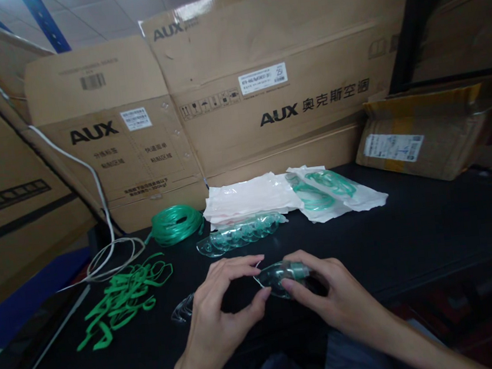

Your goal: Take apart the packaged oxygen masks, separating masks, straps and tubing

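My right hand (329,293) grips a clear plastic mask with a green connector (285,273) just above the black table's front edge. My left hand (224,305) pinches at the mask's left rim with thumb and fingers; what it pinches is too small to make out, maybe a thin strap end. A row of stacked clear masks (238,234) lies just beyond my hands. Left of them sits a coil of green tubing (176,223). Loose green elastic straps (123,299) are heaped on the left of the table.
White plastic packets (251,195) and bagged green tubing (331,189) lie at the back of the table (433,228). Large AUX cardboard boxes (261,88) wall the rear; a smaller box (418,135) sits back right. A white cable (106,248) loops at left. Small clear parts (183,310) lie near my left hand.
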Demonstrator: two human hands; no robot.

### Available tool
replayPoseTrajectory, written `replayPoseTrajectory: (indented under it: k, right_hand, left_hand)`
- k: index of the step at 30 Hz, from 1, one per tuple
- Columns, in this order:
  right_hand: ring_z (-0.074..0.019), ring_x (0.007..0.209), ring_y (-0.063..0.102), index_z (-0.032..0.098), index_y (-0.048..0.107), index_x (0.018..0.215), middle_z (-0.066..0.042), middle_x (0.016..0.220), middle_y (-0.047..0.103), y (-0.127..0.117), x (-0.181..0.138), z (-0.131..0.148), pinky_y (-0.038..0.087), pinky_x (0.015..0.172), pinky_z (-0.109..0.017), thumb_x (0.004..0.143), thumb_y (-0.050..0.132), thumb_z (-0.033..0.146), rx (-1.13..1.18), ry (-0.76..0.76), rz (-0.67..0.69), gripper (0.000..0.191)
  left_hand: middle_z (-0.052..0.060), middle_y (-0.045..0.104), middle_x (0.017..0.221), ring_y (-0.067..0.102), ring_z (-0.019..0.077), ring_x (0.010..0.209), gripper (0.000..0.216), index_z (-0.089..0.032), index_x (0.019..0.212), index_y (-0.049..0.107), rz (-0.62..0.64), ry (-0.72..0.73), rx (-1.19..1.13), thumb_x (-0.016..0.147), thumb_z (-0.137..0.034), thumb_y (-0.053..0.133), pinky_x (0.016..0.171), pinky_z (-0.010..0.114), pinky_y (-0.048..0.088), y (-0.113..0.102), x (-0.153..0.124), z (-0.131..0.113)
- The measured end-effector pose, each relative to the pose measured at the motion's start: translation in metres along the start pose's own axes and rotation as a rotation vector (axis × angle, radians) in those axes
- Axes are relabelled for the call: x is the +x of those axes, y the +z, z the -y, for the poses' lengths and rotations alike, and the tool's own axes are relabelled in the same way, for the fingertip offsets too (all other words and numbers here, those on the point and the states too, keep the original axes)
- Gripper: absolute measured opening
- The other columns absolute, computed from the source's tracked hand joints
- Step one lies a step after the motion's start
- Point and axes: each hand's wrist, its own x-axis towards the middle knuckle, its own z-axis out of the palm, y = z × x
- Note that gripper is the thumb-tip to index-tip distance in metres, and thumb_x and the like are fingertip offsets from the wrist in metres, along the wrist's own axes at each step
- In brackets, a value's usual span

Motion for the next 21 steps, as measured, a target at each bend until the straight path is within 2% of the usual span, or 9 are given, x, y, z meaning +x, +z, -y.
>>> replayPoseTrajectory:
  k: [5, 12, 21]
  right_hand:
    - [-0.0159, 0.076, 0.064, 0.021, 0.064, 0.094, 0.0, 0.086, 0.071, -0.0011, 0.0005, -0.0002, 0.043, 0.067, -0.024, 0.095, 0.058, 0.037, -0.023, -0.008, 0.006, 0.017]
    - [-0.0163, 0.08, 0.065, 0.022, 0.064, 0.094, 0.0, 0.089, 0.072, -0.002, 0.0002, 0.0004, 0.045, 0.071, -0.025, 0.095, 0.058, 0.036, -0.01, -0.02, 0.017, 0.015]
    - [-0.0165, 0.08, 0.068, 0.021, 0.064, 0.095, -0.001, 0.09, 0.074, -0.0022, -0.0007, 0.001, 0.048, 0.07, -0.024, 0.096, 0.058, 0.036, -0.039, -0.024, 0.016, 0.016]
  left_hand:
    - [0.003, 0.075, 0.113, 0.072, 0.0203, 0.102, 0.021, -0.024, 0.096, 0.061, -0.009, -0.016, -0.009, 0.083, -0.014, 0.075, 0.093, 0.037, 0.054, 0.0016, -0.0015, 0.0003]
    - [0.001, 0.075, 0.11, 0.072, 0.0198, 0.101, 0.042, -0.027, 0.119, 0.059, 0.006, -0.034, 0.023, 0.083, -0.018, 0.078, 0.092, 0.035, 0.056, 0.0013, -0.0019, 0.0031]
    - [0.003, 0.076, 0.11, 0.072, 0.0205, 0.1, 0.043, -0.027, 0.124, 0.056, 0.008, -0.003, 0.034, 0.086, -0.023, 0.076, 0.094, 0.038, 0.055, 0.0012, -0.0013, 0.0035]
